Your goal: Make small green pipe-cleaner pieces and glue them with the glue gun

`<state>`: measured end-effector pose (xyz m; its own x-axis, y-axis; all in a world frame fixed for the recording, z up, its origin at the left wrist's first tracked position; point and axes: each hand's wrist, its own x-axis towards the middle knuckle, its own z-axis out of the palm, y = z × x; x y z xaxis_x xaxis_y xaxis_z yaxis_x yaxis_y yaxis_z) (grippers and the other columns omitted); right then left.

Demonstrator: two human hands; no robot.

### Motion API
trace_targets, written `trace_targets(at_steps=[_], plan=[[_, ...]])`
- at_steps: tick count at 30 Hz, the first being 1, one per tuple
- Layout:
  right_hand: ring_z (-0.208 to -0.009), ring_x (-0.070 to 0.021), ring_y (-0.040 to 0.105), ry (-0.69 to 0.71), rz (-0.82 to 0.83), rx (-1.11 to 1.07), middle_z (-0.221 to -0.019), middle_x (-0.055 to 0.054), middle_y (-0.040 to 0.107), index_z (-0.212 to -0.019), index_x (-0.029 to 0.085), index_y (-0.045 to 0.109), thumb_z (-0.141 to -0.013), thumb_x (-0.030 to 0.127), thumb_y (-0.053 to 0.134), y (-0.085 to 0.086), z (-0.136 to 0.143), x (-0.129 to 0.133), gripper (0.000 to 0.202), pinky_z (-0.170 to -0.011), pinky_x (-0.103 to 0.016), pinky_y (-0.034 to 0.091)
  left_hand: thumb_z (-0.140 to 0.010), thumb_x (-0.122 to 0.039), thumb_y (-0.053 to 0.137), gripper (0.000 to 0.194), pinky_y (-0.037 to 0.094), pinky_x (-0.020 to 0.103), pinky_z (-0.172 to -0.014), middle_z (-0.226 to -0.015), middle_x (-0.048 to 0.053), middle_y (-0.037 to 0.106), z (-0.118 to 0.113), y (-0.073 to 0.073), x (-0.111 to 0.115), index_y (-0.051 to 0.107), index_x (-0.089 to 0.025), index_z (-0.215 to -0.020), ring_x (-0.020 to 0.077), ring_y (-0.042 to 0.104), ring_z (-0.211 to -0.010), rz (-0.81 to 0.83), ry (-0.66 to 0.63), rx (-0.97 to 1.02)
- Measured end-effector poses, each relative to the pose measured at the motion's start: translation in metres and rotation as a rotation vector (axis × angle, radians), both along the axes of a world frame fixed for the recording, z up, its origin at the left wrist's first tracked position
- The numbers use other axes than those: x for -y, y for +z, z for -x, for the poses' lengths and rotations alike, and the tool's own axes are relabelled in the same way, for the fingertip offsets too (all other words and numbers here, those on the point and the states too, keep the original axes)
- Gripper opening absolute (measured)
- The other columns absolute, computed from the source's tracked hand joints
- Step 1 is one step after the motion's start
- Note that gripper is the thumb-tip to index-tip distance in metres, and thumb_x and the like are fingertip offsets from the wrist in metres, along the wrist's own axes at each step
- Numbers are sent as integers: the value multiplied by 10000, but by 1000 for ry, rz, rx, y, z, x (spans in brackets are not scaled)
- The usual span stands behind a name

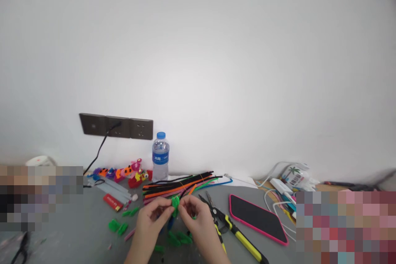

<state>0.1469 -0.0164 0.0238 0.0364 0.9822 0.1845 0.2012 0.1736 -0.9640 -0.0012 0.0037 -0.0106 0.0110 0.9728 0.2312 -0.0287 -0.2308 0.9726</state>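
My left hand (155, 215) and my right hand (198, 215) meet above the grey tabletop, thumbs and fingertips pinched on a small bent piece of green pipe cleaner (175, 205). Several more folded green pipe cleaner pieces (114, 225) lie to the left of my hands and below them. Just behind the fingers rests a bundle of long pipe cleaners (173, 187) in black, orange, pink and green. Beside my right hand lie pliers (244, 242) with yellow and black handles, partly covered by that hand.
A phone (258, 218) in a pink case lies right of the pliers. Against the wall stand a water bottle (161, 159) and colourful fuzzy figures (126, 172). Glue sticks (113, 189) and a red box (111, 202) lie left. White cables (272, 204) and a charger (281, 186) are at right.
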Motion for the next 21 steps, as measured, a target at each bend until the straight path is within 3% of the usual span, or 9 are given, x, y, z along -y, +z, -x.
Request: trace_targets(at_steps=[6,15,21], plan=[[-532,-112,372,30,46,-15,-579,32,435,-666,153,541,-756,283,617,-8,-2,-5,175,-507,-222,279,-705,-409,748,231,572,255,-649,-757,79,762,4,-11,-6,770,-180,-717,235,703,-718,-73,-36,-59],[-526,-108,387,-6,35,9,-564,37,437,-656,143,565,-747,279,653,-17,-6,-10,186,-510,-216,299,-724,-408,735,231,559,211,-611,-726,66,760,1,-7,-9,769,-180,-728,209,698,-669,-77,-89,-77],[-517,-98,365,9,43,0,-562,42,427,-670,142,571,-752,327,669,-22,-6,-11,225,-498,-208,281,-678,-525,740,340,557,207,-622,-718,63,759,-5,-8,-5,767,-187,-699,203,687,-663,-41,8,-17]])
